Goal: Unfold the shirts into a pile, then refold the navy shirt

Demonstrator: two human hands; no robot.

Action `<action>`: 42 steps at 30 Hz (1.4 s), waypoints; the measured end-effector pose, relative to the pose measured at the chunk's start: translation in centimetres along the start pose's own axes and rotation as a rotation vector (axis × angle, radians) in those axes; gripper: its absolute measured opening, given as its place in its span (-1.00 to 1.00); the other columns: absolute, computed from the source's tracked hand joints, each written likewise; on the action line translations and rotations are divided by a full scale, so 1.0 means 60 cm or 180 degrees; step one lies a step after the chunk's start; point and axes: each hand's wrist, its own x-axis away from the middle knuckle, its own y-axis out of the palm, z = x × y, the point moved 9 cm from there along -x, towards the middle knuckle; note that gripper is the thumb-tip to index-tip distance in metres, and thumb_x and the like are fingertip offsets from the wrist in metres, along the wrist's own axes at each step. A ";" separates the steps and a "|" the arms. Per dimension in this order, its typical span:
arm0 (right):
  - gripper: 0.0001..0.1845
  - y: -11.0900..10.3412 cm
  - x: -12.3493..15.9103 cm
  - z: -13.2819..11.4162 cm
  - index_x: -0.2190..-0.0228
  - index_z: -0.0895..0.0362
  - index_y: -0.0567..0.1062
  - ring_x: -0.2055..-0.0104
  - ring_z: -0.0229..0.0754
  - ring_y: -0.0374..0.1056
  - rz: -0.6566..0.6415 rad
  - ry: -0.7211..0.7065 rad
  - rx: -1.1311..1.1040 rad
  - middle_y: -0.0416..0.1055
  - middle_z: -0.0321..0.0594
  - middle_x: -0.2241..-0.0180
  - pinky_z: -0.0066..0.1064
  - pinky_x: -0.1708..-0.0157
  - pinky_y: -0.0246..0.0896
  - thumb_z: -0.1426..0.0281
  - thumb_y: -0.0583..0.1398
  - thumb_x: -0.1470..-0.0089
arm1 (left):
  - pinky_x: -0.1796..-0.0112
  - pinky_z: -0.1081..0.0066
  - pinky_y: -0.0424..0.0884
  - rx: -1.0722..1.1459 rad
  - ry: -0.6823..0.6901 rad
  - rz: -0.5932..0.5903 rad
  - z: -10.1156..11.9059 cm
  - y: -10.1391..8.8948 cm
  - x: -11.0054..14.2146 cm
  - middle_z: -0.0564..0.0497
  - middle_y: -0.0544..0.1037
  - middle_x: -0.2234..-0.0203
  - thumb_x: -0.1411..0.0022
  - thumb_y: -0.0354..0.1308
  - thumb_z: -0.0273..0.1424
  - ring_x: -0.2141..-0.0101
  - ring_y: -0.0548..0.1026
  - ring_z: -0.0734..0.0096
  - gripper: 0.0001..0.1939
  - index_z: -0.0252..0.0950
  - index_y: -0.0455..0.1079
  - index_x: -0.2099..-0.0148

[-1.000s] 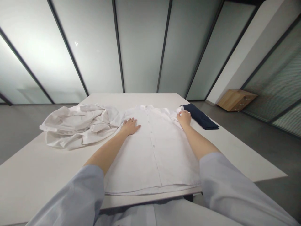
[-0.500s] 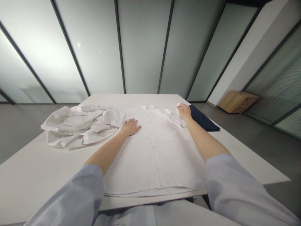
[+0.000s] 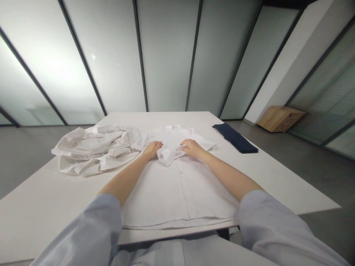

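A white button-up shirt (image 3: 166, 195) lies front up across the middle of the table, its collar at the far end and its hem near me. The sleeve on its right side is folded inward over the chest, with the crumpled cuff (image 3: 166, 157) near the centre. My left hand (image 3: 153, 149) rests on the shirt's left side beside that cuff, fingers extended. Over the folded sleeve lies my right hand (image 3: 192, 148), its fingers apart and touching the cloth. Part of the button row is covered by the sleeve.
A heap of white garments (image 3: 94, 149) lies on the left of the white table (image 3: 36, 214), touching the shirt. A folded navy cloth (image 3: 235, 138) is near the right edge. Beyond stand frosted glass panels (image 3: 166, 55) and a wooden cabinet (image 3: 280, 119) on the floor.
My right hand has moved left from beside the navy cloth, bringing the sleeve in across the shirt's chest. My left hand has stayed near the same spot, turned slightly toward the cuff.
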 end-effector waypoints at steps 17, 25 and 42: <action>-0.55 0.005 0.022 0.099 -0.08 0.14 0.39 -0.19 0.01 0.16 -0.0059 0.0862 0.1289 0.27 -0.03 -0.17 -0.21 -0.13 0.02 0.26 0.04 -0.22 | 0.27 0.32 0.42 0.2331 -0.0811 0.0148 -0.015 0.005 -0.014 -0.05 0.59 0.35 0.01 0.18 -0.34 0.30 0.53 0.21 -0.60 -0.35 0.44 0.08; -0.62 -0.106 0.062 0.170 0.09 0.22 0.46 -0.02 0.06 0.20 0.1915 0.1411 0.0999 0.38 0.06 0.03 -0.14 -0.02 0.06 0.34 0.02 -0.13 | 0.22 0.39 0.43 0.3024 -0.0885 -0.0987 -0.038 -0.008 0.033 -0.06 0.60 0.16 0.18 0.31 -0.50 0.21 0.54 0.28 -0.22 -0.19 0.34 -0.18; -0.64 -0.081 0.058 0.205 0.26 0.14 0.53 0.12 -0.03 0.33 0.1440 0.1581 0.0815 0.49 -0.05 0.20 -0.25 0.07 0.17 0.35 -0.03 -0.11 | 0.42 0.41 0.36 0.3151 -0.0444 -0.2404 0.002 -0.035 0.112 -0.07 0.55 0.44 0.05 0.27 -0.20 0.46 0.48 0.35 -0.64 -0.36 0.51 0.25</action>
